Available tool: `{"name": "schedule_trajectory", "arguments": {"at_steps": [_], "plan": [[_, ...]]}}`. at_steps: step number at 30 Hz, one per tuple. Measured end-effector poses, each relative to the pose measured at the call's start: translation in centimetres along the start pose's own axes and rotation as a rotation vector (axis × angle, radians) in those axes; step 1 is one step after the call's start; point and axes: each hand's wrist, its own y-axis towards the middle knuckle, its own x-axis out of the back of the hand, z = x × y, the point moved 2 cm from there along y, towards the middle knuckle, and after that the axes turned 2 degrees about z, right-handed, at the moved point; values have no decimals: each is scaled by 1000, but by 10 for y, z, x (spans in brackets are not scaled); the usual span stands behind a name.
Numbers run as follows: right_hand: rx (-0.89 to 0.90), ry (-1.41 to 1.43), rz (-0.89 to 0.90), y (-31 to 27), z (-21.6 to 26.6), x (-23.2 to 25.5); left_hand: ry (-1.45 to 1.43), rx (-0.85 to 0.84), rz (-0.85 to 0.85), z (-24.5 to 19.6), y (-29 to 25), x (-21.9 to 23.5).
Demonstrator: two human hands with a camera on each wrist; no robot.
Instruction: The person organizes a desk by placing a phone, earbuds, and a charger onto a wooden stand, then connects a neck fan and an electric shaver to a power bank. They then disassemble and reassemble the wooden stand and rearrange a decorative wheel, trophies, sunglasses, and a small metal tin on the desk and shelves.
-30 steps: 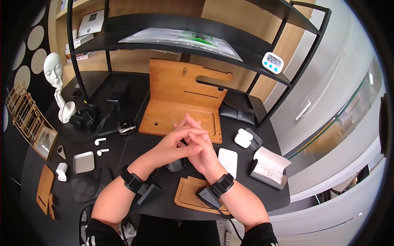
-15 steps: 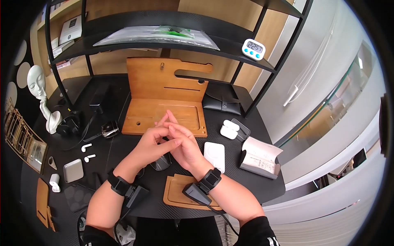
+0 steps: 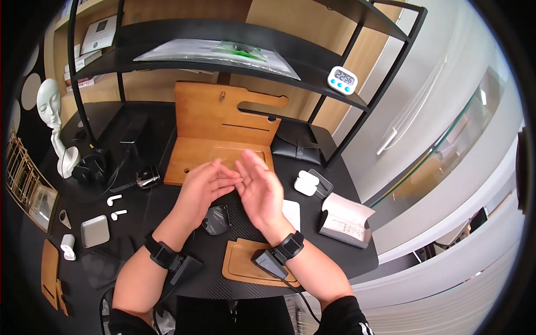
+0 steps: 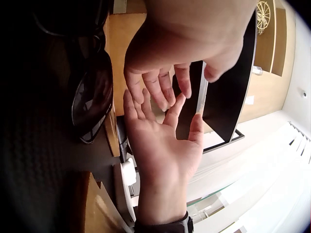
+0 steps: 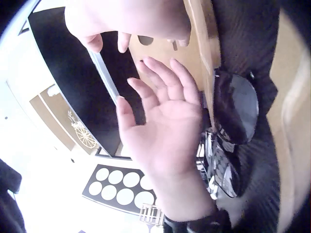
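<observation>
Both hands are raised over the desk with nothing in them, palms turned toward each other. My left hand (image 3: 202, 187) has loosely bent fingers, and its fingertips reach right up to the fingers of my right hand (image 3: 263, 195). In the left wrist view the right hand (image 4: 163, 148) shows its palm with fingers spread; the right wrist view shows the palm of the left hand (image 5: 167, 128). Below them lie dark sunglasses (image 3: 216, 221). Behind the hands stands a wooden desk organizer (image 3: 195, 146), its recessed tray partly hidden. A flat wooden tray (image 3: 237, 262) lies under the right wrist.
At the right are a white earbud case (image 3: 306, 183), an open glasses box (image 3: 346, 220) and a black pouch (image 3: 296, 148). To the left lie two loose earbuds (image 3: 114, 200), a square metal tray (image 3: 95, 231) and a watch (image 3: 147, 177). A shelf with a timer (image 3: 342, 81) spans the back.
The interlaced fingers have come apart, and the hands now face each other with the fingertips close. The head view has swung, shifting the scene. The objects on the desk keep their places.
</observation>
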Motion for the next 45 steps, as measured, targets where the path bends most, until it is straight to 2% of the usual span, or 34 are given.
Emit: {"name": "schedule_trajectory", "arguments": {"at_steps": [2,4,7,10,12,13,16,20,21,22,23,24,25,26,28,30,33,34,36,39,42,45], "plan": [[44,94,-52,3,14,1,-113,80,-115,2,1,8],[64,200,-154,10,28,7,-148,83,-146,5,2,13],[161,143,-317,22,49,15,-244,128,-219,11,4,20],[275,-30,-548,39,66,35,-310,174,-260,14,4,21],[341,-223,-640,52,80,50,-433,218,-250,17,4,19],[350,-348,-630,59,88,55,-489,253,-275,16,4,17],[273,-816,-669,86,117,97,-556,204,-252,6,4,17],[48,-1710,-698,104,147,135,-513,35,-173,-6,5,19],[-87,-1786,-691,106,149,137,-526,34,-170,-5,4,19],[-171,-1836,-691,100,148,119,-554,47,-160,0,5,19],[-333,-1893,-718,102,149,111,-560,57,-152,3,5,18],[-307,-2064,-788,108,149,127,-565,70,-144,6,4,16],[-344,-2149,-806,100,145,106,-555,84,-145,7,3,13],[-422,-2131,-792,102,146,112,-549,95,-145,8,2,10],[-449,-2090,-799,110,149,130,-542,86,-106,11,3,8],[-290,-2123,-783,118,151,147,-505,72,-81,10,3,6],[-237,-2137,-804,123,151,152,-494,73,-61,9,2,6],[-163,-2236,-767,123,150,148,-505,78,-55,11,2,5],[-435,-2107,-772,125,149,137,-510,76,-56,13,3,6],[-493,-1970,-777,119,143,115,-509,75,-58,10,3,6],[-400,-1877,-817,119,142,126,-502,96,-61,9,2,5],[-429,-1830,-761,118,141,133,-483,100,-51,12,3,6]]}}
